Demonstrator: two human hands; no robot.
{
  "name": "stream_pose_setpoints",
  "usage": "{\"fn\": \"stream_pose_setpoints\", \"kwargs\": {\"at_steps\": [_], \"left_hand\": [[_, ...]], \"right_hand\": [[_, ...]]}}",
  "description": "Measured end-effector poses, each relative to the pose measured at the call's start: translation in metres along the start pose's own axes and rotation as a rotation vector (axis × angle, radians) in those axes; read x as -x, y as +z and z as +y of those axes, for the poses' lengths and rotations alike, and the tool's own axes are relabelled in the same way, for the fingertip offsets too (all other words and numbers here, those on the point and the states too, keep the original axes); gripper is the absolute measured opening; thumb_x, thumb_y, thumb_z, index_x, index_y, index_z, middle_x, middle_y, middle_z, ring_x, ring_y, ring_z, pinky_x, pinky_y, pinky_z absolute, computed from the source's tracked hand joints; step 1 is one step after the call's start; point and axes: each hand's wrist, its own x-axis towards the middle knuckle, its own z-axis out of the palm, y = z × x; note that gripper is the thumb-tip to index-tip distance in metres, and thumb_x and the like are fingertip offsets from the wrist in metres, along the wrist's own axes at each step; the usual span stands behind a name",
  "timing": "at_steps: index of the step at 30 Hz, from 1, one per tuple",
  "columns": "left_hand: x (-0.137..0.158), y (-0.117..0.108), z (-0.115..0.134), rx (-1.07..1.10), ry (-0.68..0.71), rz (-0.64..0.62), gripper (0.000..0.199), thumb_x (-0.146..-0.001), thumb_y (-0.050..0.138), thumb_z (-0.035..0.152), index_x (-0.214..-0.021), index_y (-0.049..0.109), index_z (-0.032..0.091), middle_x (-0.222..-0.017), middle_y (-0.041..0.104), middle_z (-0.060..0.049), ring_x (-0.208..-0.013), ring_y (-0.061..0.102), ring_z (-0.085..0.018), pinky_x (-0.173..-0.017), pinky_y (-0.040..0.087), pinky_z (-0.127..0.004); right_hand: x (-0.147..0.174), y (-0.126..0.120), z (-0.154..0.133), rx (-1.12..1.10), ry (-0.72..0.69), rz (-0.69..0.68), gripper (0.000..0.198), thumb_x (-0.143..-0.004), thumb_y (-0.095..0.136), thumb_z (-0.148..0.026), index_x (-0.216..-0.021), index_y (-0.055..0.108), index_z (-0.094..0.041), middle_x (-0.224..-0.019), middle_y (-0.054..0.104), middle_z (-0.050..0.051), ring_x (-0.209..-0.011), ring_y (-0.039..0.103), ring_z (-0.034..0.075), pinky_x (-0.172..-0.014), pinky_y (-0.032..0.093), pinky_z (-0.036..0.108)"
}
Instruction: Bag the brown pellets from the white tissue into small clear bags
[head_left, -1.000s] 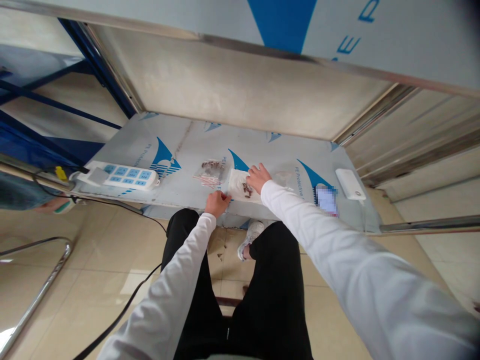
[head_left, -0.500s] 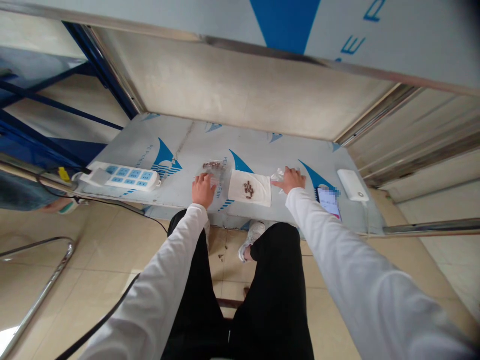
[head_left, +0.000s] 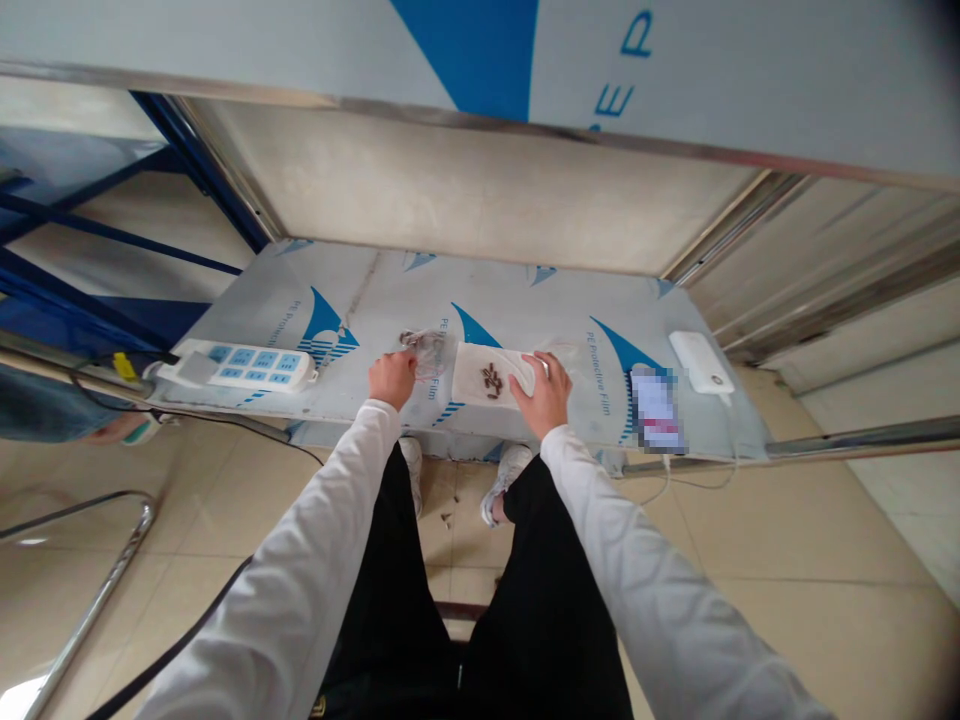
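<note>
My left hand (head_left: 392, 378) is closed, its fingertips at the near left edge of a crumpled clear plastic bag (head_left: 431, 350). Small dark brown pieces (head_left: 409, 338) show at the far end of that bag. Beside it lies a flat white sheet (head_left: 471, 368), cloth or paper, with a small pile of brown, screw-like pieces (head_left: 491, 380) on it. My right hand (head_left: 546, 390) rests over the sheet's right edge, thumb and fingers spread apart. Another piece of clear plastic (head_left: 574, 357), hard to make out, lies just beyond the right hand.
A white power strip (head_left: 251, 366) lies at the left of the film-covered metal table (head_left: 360, 390). A phone (head_left: 657, 410) and a white power bank (head_left: 701, 362) with cables are at the right. An upper shelf (head_left: 300, 50) overhangs the back. Small bits (head_left: 447, 520) lie on the floor.
My right hand has moved left from the clear plastic onto the white sheet's right edge. My left hand has closed at the plastic bag, which is now more bunched up.
</note>
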Motion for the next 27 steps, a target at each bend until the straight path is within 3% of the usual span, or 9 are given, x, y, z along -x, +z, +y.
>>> {"fn": "stream_pose_setpoints", "kwargs": {"at_steps": [6, 10, 14, 18, 22, 25, 27], "left_hand": [[-0.009, -0.007, -0.005, 0.194, -0.105, 0.043, 0.027, -0.074, 0.065, 0.042, -0.085, 0.073, 0.019, -0.087, 0.074, -0.009, -0.084, 0.067, -0.025, -0.072, 0.047, -0.031], [-0.008, -0.013, -0.013, 0.349, -0.145, 0.043, 0.03, -0.077, 0.059, 0.04, -0.086, 0.074, 0.016, -0.076, 0.075, -0.007, -0.077, 0.069, -0.02, -0.07, 0.048, -0.027], [0.002, -0.023, -0.013, 0.46, -0.159, 0.052, 0.028, -0.077, 0.054, 0.034, -0.084, 0.074, 0.014, -0.074, 0.075, -0.007, -0.078, 0.07, -0.021, -0.072, 0.049, -0.028], [0.025, -0.036, 0.004, 0.629, -0.117, 0.049, 0.03, -0.075, 0.058, 0.039, -0.087, 0.074, 0.016, -0.075, 0.075, -0.005, -0.074, 0.07, -0.018, -0.069, 0.052, -0.026], [0.043, -0.04, 0.028, 1.108, -0.102, -0.034, 0.039, -0.064, 0.071, 0.047, -0.08, 0.072, 0.012, -0.07, 0.073, -0.007, -0.065, 0.068, -0.017, -0.066, 0.054, -0.028], [0.045, -0.037, 0.04, 1.219, -0.052, -0.163, 0.047, -0.055, 0.076, 0.053, -0.075, 0.071, 0.011, -0.068, 0.071, -0.007, -0.063, 0.066, -0.017, -0.067, 0.054, -0.03], [0.045, -0.033, 0.044, 1.236, 0.009, -0.259, 0.049, -0.055, 0.076, 0.056, -0.074, 0.07, 0.012, -0.068, 0.071, -0.007, -0.065, 0.066, -0.017, -0.069, 0.054, -0.031]], "right_hand": [[0.004, 0.013, -0.033, -0.118, 0.023, -0.043, 0.023, -0.083, 0.058, -0.029, -0.103, 0.065, -0.02, -0.118, 0.059, 0.012, -0.116, 0.05, 0.027, -0.096, 0.037, 0.043], [-0.001, 0.021, -0.054, -0.23, 0.055, -0.055, 0.02, -0.082, 0.059, -0.026, -0.099, 0.067, -0.02, -0.114, 0.06, 0.011, -0.111, 0.053, 0.026, -0.092, 0.041, 0.043], [-0.015, 0.025, -0.081, -0.382, 0.032, -0.078, 0.016, -0.084, 0.056, -0.023, -0.092, 0.069, -0.019, -0.102, 0.064, 0.01, -0.103, 0.057, 0.023, -0.091, 0.045, 0.039], [-0.022, 0.02, -0.107, -0.673, -0.031, -0.172, 0.019, -0.086, 0.057, -0.027, -0.095, 0.071, -0.018, -0.09, 0.068, 0.007, -0.079, 0.064, 0.016, -0.079, 0.051, 0.029], [-0.013, 0.011, -0.112, -0.873, 0.11, -0.212, 0.027, -0.082, 0.061, -0.041, -0.097, 0.072, -0.021, -0.093, 0.072, 0.005, -0.074, 0.066, 0.017, -0.07, 0.054, 0.029], [-0.007, 0.004, -0.099, -0.981, 0.273, -0.267, 0.031, -0.075, 0.067, -0.047, -0.091, 0.074, -0.021, -0.086, 0.074, 0.005, -0.075, 0.068, 0.02, -0.071, 0.056, 0.033], [-0.007, -0.002, -0.088, -1.033, 0.299, -0.346, 0.032, -0.073, 0.068, -0.048, -0.086, 0.074, -0.019, -0.077, 0.074, 0.004, -0.071, 0.069, 0.021, -0.07, 0.056, 0.033]]}}
